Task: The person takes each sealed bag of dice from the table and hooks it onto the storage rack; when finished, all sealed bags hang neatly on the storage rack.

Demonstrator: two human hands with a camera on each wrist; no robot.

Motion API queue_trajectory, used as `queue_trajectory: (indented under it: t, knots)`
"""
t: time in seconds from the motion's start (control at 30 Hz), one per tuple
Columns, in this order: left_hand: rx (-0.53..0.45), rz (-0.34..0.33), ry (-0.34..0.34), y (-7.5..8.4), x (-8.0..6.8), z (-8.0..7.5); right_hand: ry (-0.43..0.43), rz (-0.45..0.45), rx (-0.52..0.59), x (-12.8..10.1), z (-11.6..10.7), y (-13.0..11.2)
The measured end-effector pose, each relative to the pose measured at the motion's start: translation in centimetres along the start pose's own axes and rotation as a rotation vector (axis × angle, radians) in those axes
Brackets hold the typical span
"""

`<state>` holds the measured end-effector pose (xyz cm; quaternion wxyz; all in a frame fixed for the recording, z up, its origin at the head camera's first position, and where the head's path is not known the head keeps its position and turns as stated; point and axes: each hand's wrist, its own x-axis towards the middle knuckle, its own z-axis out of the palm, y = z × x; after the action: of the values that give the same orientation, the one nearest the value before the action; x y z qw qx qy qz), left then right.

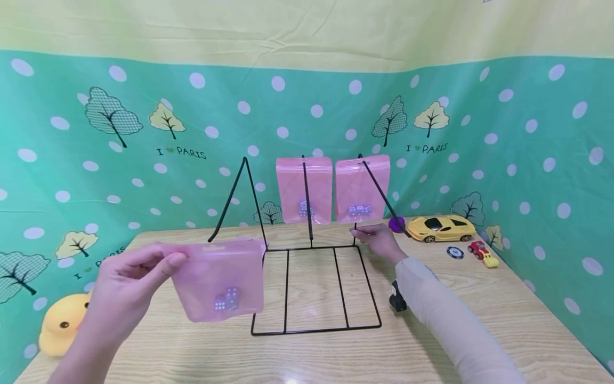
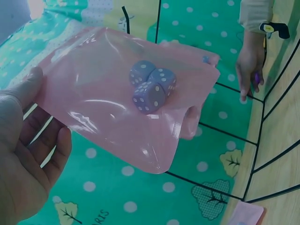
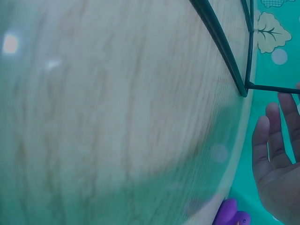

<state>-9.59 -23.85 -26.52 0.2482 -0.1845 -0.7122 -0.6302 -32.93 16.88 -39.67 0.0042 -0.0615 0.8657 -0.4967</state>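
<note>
My left hand (image 1: 131, 282) pinches the upper left corner of a pink zip pouch (image 1: 196, 277), held up in front of the rack's left side. Dice (image 2: 152, 86) with white dots show through its front. Two similar pink pouches hang from hooks on the black wire rack (image 1: 316, 332): one at the middle (image 1: 290, 186), one at the right (image 1: 342, 184). The left hook (image 1: 230, 198) bears no pouch. With its fingertips, my right hand (image 1: 381, 241) pinches the rack's rear right upright near its foot; its other fingers are extended in the right wrist view.
A yellow toy car (image 1: 443, 229), a round chip (image 1: 454, 252), a small red and yellow toy (image 1: 483, 254) and a purple object (image 1: 396, 224) lie at the right. A yellow duck (image 1: 59, 325) sits at the left. Green patterned cloth (image 1: 316, 128) stands behind the wooden table.
</note>
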Motion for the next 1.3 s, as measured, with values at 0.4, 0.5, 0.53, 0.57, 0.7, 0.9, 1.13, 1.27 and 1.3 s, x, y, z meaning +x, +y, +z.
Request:
queue_trajectory:
  t: [0.4,0.5,0.53,0.57,0.7,0.9,1.13,1.27,1.3]
  knots:
    - [-0.021,-0.095,0.057,-0.6,0.3,0.8,0.005,0.006,0.026,-0.2,0.1,0.3]
    - [-0.022,-0.101,0.072,-0.8,0.4,0.8,0.0,0.008,0.021,-0.1,0.1,0.4]
    - [-0.019,-0.102,0.076,-0.8,0.4,0.8,-0.001,0.009,0.019,-0.1,0.1,0.4]
    - [-0.015,-0.103,0.079,-0.9,0.5,0.8,-0.003,0.007,0.017,-0.1,0.1,0.4]
    - [-0.003,-0.116,0.082,-1.2,0.6,0.6,-0.005,0.005,0.021,0.0,0.0,0.4]
    - [0.002,-0.144,0.091,-1.6,1.1,0.7,0.008,0.0,0.04,0.0,0.1,0.4]
    - [-0.017,-0.147,0.079,-1.8,2.0,1.1,0.017,-0.006,0.043,0.0,0.2,0.2]
    - [0.0,-0.137,0.075,-1.9,2.7,1.4,0.002,-0.002,0.049,0.0,0.1,0.2]
    - [0.006,-0.139,0.075,-2.0,2.9,1.4,-0.002,0.001,0.053,0.0,0.1,0.2]
